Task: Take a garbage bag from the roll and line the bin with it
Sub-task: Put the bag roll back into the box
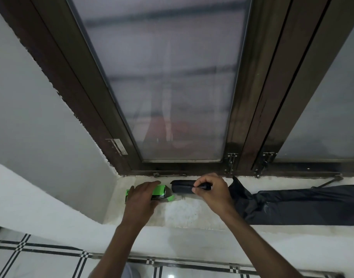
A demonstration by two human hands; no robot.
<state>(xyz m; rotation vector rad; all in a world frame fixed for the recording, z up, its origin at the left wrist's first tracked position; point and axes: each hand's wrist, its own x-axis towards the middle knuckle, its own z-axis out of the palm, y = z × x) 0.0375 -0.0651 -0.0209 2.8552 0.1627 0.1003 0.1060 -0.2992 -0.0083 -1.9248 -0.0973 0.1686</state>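
A black roll of garbage bags (pixel 182 187) lies on the white window sill (pixel 182 213), just below the window frame. My right hand (pixel 212 192) grips the roll's right end with thumb and fingers. A green box (pixel 162 192) with an open flap at its right end sits to the left of the roll. My left hand (pixel 141 198) is laid over the box and holds it down. A separate black garbage bag (pixel 296 205) lies spread flat on the sill to the right of my right hand. The bin is not in view.
A dark brown window frame (pixel 250 97) with frosted panes rises right behind the sill. Metal latches (pixel 231 161) and a stay bar (pixel 168 175) sit along its bottom edge. A white wall (pixel 41 117) closes the left side. Tiled wall with black stripes (pixel 51 257) runs below the sill.
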